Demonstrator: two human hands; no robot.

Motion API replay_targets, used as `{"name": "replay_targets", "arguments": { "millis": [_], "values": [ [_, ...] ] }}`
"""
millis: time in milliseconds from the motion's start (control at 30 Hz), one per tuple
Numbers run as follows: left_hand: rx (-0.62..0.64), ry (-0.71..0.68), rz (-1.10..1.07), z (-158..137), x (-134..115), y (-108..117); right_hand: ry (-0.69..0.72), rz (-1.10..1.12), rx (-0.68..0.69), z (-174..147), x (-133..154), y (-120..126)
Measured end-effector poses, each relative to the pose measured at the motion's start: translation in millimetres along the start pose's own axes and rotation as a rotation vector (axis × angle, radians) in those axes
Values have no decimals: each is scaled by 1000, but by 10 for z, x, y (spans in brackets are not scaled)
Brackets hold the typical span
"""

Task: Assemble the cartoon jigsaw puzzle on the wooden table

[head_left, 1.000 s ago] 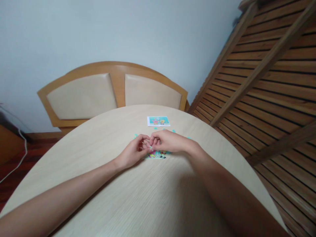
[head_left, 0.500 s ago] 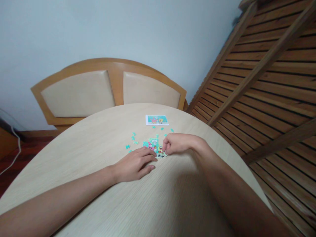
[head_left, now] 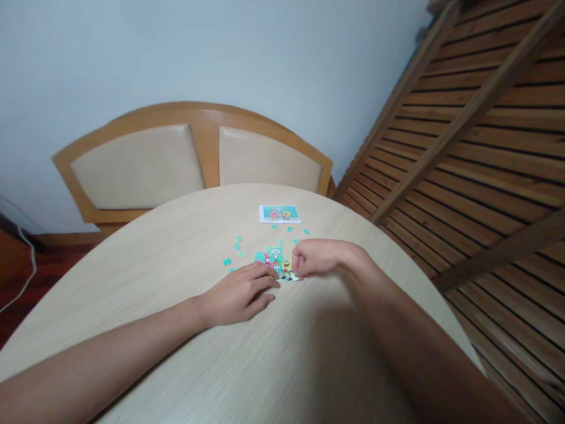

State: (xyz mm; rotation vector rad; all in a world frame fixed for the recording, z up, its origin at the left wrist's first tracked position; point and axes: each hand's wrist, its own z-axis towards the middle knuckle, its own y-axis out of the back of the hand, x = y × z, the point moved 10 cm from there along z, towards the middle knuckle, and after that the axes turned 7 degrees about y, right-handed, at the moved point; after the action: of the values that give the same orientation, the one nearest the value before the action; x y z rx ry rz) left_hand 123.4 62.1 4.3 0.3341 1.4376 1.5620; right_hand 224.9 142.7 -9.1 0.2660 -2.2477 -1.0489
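Observation:
A partly joined jigsaw puzzle [head_left: 276, 257] with cartoon figures lies on the table between my hands. My left hand [head_left: 242, 288] rests palm down with fingers spread, its fingertips on the puzzle's lower left edge and covering part of it. At the puzzle's right edge, my right hand [head_left: 314, 257] is closed in a pinch, its fingertips on a pale puzzle piece [head_left: 295, 277] at the lower corner. The fingers hide most of that piece. Loose teal puzzle pieces [head_left: 227, 261] lie to the left of the puzzle, and several others are scattered above it.
Beyond the pieces lies a picture card [head_left: 279, 214] with the same figures. The round wooden table [head_left: 185, 235] meets a padded headboard [head_left: 207, 147] at the back. A slatted wooden panel [head_left: 463, 147] leans on the right. A white cable [head_left: 33, 265] hangs at far left.
The right fingertips have shifted slightly down along the puzzle's right edge. My left hand stays in place on the puzzle; the whole view has moved a little.

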Motion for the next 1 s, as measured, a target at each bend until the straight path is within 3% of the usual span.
{"name": "replay_targets", "arguments": {
  "millis": [1000],
  "values": [
    [-18, -14, -4, 6, -21, 20, -78, -286, -63, -10, 89, 24]
  ]
}}
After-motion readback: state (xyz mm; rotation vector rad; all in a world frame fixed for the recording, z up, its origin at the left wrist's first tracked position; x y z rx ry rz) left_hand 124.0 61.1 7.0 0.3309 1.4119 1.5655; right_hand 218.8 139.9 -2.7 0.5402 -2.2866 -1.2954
